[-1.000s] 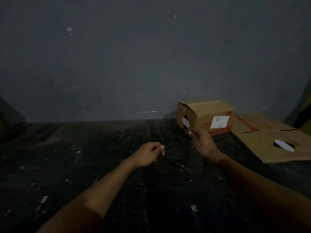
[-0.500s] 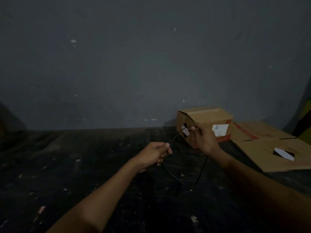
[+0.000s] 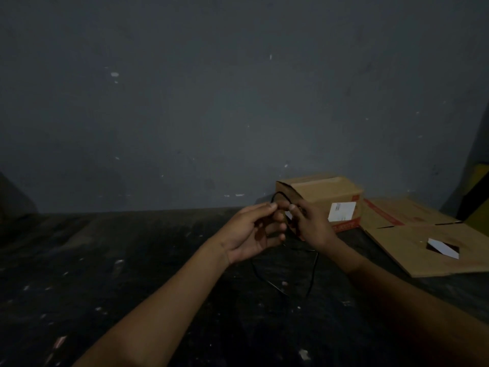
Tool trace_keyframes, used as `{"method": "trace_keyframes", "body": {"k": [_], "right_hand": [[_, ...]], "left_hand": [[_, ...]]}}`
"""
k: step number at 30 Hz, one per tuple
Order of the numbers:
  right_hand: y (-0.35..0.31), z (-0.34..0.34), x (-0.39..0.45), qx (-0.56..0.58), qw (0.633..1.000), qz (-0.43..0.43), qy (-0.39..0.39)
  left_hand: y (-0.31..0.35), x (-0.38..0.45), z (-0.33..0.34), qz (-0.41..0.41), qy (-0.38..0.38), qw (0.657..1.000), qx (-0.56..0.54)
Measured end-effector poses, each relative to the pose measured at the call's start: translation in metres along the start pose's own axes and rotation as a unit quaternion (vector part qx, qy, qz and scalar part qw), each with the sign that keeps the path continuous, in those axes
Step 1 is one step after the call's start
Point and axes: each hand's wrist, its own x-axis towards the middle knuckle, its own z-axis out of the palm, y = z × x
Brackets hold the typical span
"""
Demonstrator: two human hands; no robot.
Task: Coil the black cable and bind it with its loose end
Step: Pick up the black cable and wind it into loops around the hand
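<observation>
A thin black cable (image 3: 313, 271) is held up above the dark floor in both hands. My left hand (image 3: 254, 233) pinches it between thumb and forefinger, palm turned up. My right hand (image 3: 309, 225) pinches it close by, fingertips almost touching the left ones. A small loop of cable arches above the fingertips in front of the box. Below the hands a longer slack loop hangs down and its low end rests on the floor. The cable's ends are too dark to make out.
A small cardboard box (image 3: 325, 193) with a white label stands just behind the hands against the grey wall. A flattened cardboard sheet (image 3: 412, 245) lies to the right. The dark floor (image 3: 105, 274) is speckled with pale flecks.
Both hands have risen and come together, from apart on the cable to fingertips nearly touching. A small loop now stands above them and the slack hangs lower.
</observation>
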Motion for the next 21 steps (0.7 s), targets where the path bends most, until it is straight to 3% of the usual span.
{"method": "trace_keyframes", "body": {"k": [4,8,15,21], "right_hand": [[-0.001,0.004,-0.014,0.006,0.997,-0.059,-0.046],[-0.003,0.020,-0.025,-0.028,0.991,-0.048,-0.119],[-0.015,0.037,-0.031,-0.082,0.967,-0.083,-0.227],[-0.044,0.019,-0.027,-0.165,0.952,-0.116,-0.229]], "left_hand": [[0.009,0.002,0.017,0.014,-0.045,0.999,-0.026],[0.024,0.010,0.018,0.044,-0.049,0.998,-0.015],[0.053,0.025,-0.012,0.123,0.108,0.979,0.118],[0.042,0.020,-0.043,0.116,0.169,0.958,0.202]]}}
